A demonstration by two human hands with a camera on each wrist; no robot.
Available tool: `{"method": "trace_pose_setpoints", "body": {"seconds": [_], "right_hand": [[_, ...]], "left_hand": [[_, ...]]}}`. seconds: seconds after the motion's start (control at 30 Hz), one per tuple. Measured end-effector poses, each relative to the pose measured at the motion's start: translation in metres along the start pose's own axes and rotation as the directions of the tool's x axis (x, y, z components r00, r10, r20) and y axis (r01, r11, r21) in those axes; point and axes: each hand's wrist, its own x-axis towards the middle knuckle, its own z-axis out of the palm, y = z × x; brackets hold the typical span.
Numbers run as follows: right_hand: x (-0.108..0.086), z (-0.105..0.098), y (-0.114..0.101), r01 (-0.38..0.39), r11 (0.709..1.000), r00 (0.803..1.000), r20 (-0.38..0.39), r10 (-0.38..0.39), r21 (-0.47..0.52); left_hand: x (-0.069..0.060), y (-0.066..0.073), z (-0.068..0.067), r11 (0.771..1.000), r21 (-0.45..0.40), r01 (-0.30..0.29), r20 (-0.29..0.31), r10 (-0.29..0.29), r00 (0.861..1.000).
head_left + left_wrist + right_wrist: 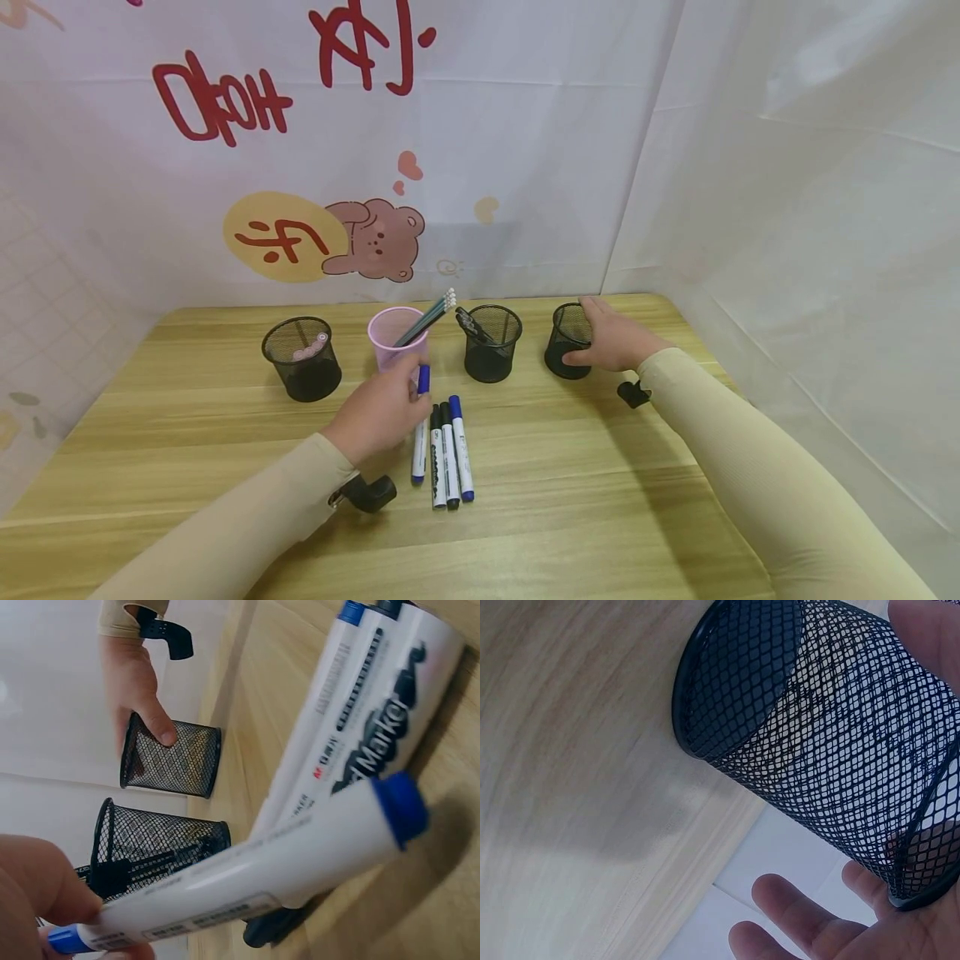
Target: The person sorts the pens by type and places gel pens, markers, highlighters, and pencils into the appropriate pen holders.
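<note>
My left hand (pixel 384 412) pinches a white marker with a blue cap (pixel 225 889) by its capped end, tilted over the table in the left wrist view. Close to it on the right, three more whiteboard markers (pixel 449 462) lie side by side, two with black caps and one with a blue cap. At the right, my right hand (pixel 618 337) holds a black mesh pen cup (pixel 564 346) from its right side. The thumb lies on the cup's near wall, and some fingers spread behind it in the right wrist view. This cup stands upright with nothing visible inside.
A pink pen cup (pixel 384 329) with several pencils (pixel 429 321) stands just beyond my left hand. Right of it, another black mesh cup (pixel 491 358) holds black pens (pixel 472 325). A third black cup (pixel 311 379) at the left contains pink items (pixel 310 348). White printed cloth hangs behind the table.
</note>
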Motion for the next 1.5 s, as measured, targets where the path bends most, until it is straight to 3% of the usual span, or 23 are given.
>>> {"method": "trace_pose_setpoints", "body": {"seconds": [0.43,0.77,0.93,1.13,1.33,1.5], "right_hand": [[-0.001,-0.001,-0.001,-0.005,1.000,1.000,-0.003,0.005,0.010],[0.000,0.000,0.000,-0.013,1.000,1.000,0.004,0.013,0.007],[0.001,0.001,0.001,-0.014,1.000,1.000,0.000,0.014,0.011],[0.001,0.001,0.002,-0.020,1.000,1.000,-0.001,0.020,0.014],[0.001,0.002,0.002,-0.017,1.000,1.000,-0.004,0.017,0.011],[0.000,0.002,0.001,-0.018,1.000,1.000,-0.006,0.018,0.009]], "left_hand": [[0.009,0.007,-0.005,0.980,-0.182,-0.078,-0.113,0.058,0.992],[0.017,0.011,-0.003,0.922,-0.363,-0.136,-0.167,0.079,0.983],[0.020,0.015,-0.001,0.908,-0.380,-0.178,-0.227,0.095,0.969],[0.026,0.021,0.003,0.886,-0.420,-0.196,-0.297,0.070,0.952],[0.033,0.034,0.007,0.850,-0.460,-0.259,-0.388,0.070,0.919],[0.039,0.042,0.011,0.841,-0.468,-0.271,-0.429,0.052,0.902]]}}
